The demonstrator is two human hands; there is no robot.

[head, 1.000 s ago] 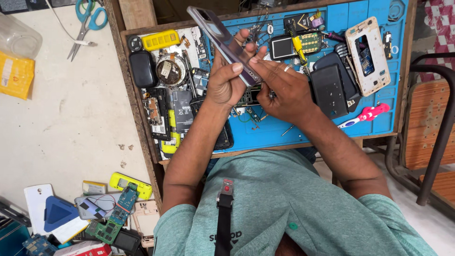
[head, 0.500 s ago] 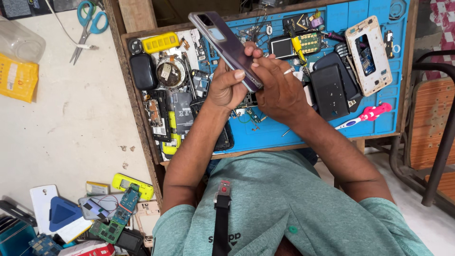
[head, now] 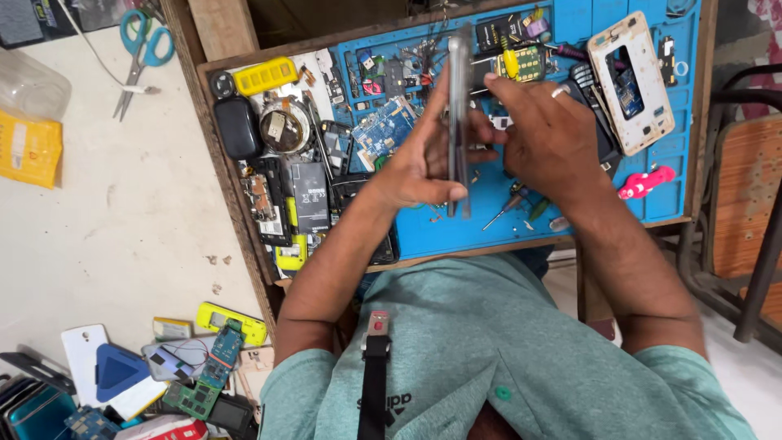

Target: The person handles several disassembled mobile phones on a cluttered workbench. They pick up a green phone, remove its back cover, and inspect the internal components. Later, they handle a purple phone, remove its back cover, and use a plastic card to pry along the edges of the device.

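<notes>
The phone stands edge-on between the left hand and the right hand, so neither its screen nor its back can be seen, and its lower end is blurred. Both hands cover part of the blue mat. The mat's far edge runs out of the picture's top. The small parts near the mat's far-left corner are too small to tell apart. The scissors are cut off at the top.
</notes>
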